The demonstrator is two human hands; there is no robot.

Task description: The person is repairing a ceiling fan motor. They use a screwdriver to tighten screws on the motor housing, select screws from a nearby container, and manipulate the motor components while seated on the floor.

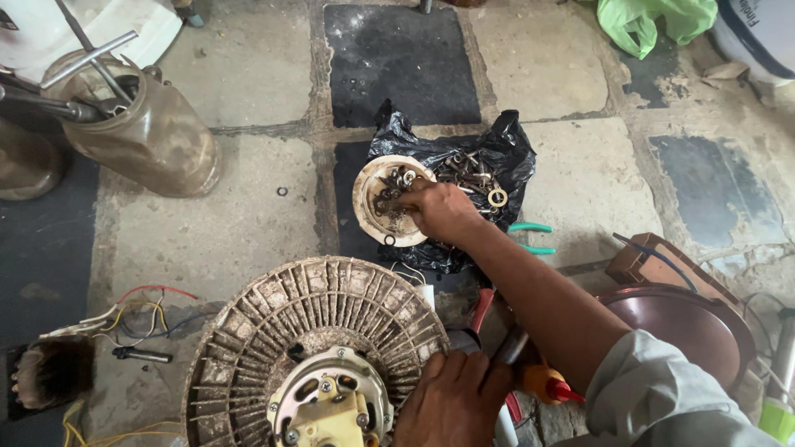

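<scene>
A worn floor (248, 223) of pale and black stone tiles carries everything. The left hand (454, 401) rests flat, fingers spread, on the dusty round fan motor (315, 339). Farther out, the right hand (443, 211) reaches into a small dish (368, 178) of screws beside a black bag (497, 145), fingers curled; whether they grip anything cannot be told.
</scene>
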